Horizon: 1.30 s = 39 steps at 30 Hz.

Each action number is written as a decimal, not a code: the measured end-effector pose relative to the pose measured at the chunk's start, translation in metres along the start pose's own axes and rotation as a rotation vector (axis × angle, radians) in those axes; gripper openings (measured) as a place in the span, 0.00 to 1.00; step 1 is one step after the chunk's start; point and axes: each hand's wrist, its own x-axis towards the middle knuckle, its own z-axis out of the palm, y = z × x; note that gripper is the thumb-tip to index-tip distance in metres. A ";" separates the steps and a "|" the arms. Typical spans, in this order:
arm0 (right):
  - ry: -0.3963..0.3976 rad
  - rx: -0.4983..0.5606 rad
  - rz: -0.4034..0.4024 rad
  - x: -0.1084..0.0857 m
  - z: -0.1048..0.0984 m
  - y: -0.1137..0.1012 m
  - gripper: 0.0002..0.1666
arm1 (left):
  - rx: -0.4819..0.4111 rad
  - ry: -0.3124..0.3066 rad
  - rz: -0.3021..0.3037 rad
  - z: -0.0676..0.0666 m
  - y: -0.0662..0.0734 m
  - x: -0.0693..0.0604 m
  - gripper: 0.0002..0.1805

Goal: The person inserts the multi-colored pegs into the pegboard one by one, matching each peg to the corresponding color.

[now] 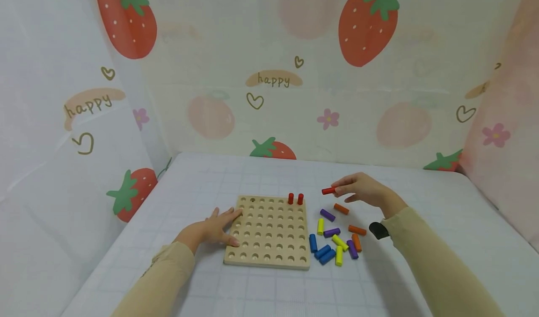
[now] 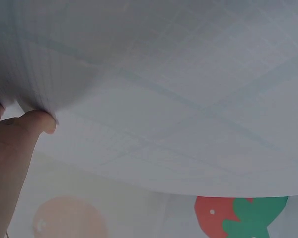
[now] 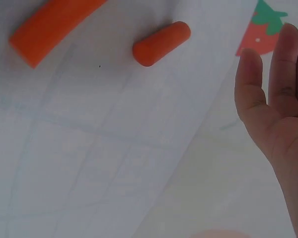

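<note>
A wooden board point(image 1: 271, 230) with rows of round holes lies on the table; two red pegs point(image 1: 295, 199) stand upright at its back right corner. The left hand point(image 1: 214, 228) rests on the board's left edge with fingers spread; the left wrist view shows part of this hand point(image 2: 20, 134) at its left side. Held between thumb and fingers of the right hand point(image 1: 364, 189) is a red peg point(image 1: 328, 191), above the table to the right of the standing pegs. In the right wrist view the right hand point(image 3: 283, 99) appears at the right, its peg out of sight.
Loose orange point(image 1: 357, 230), purple point(image 1: 327, 215), yellow point(image 1: 321, 226) and blue pegs point(image 1: 313, 243) lie scattered right of the board. Two orange pegs show in the right wrist view, one smaller point(image 3: 162, 43). Behind the table hangs a strawberry-patterned sheet point(image 1: 269, 111).
</note>
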 end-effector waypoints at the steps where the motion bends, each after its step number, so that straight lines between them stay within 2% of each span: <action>1: 0.001 0.003 0.000 0.001 0.001 0.000 0.21 | -0.001 0.000 0.001 0.000 0.000 0.000 0.53; 14: 0.015 0.036 -0.017 0.016 0.018 -0.009 0.24 | -0.006 -0.010 -0.002 -0.001 0.000 -0.002 0.52; 21: 0.017 0.048 -0.019 0.026 0.027 -0.014 0.22 | 0.004 -0.010 0.007 -0.002 0.002 -0.005 0.52; 39: 0.065 0.081 -0.012 0.041 0.049 -0.025 0.21 | -0.005 -0.012 0.002 0.001 -0.001 -0.001 0.53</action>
